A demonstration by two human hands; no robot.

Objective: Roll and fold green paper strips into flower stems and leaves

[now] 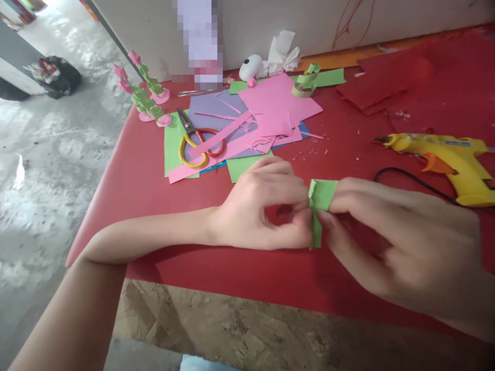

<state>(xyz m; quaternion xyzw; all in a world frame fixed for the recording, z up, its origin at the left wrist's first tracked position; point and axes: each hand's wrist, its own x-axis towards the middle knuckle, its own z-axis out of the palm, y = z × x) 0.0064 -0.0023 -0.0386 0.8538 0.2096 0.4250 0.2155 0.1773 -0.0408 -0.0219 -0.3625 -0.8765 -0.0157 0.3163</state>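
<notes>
A small piece of green paper (pixel 324 195), folded and bent along its left side, is pinched between both hands above the red tabletop. My left hand (pixel 266 206) is closed, with thumb and forefinger gripping the paper's left edge. From the other side, my right hand (pixel 390 237) pinches the same paper between thumb and fingers. Beyond the left hand lie scissors (pixel 203 149) with yellow and red wrapped handles, resting on purple, green and pink paper sheets (pixel 280 103).
Pink-and-green paper flowers (pixel 145 100) stand on round bases at the back left. A yellow glue gun (pixel 441 149) lies at the right with its black cable. Near the wall are a green paper curl (pixel 306 82), a white rounded object (pixel 250 67) and red cloth-like sheets (pixel 406 72).
</notes>
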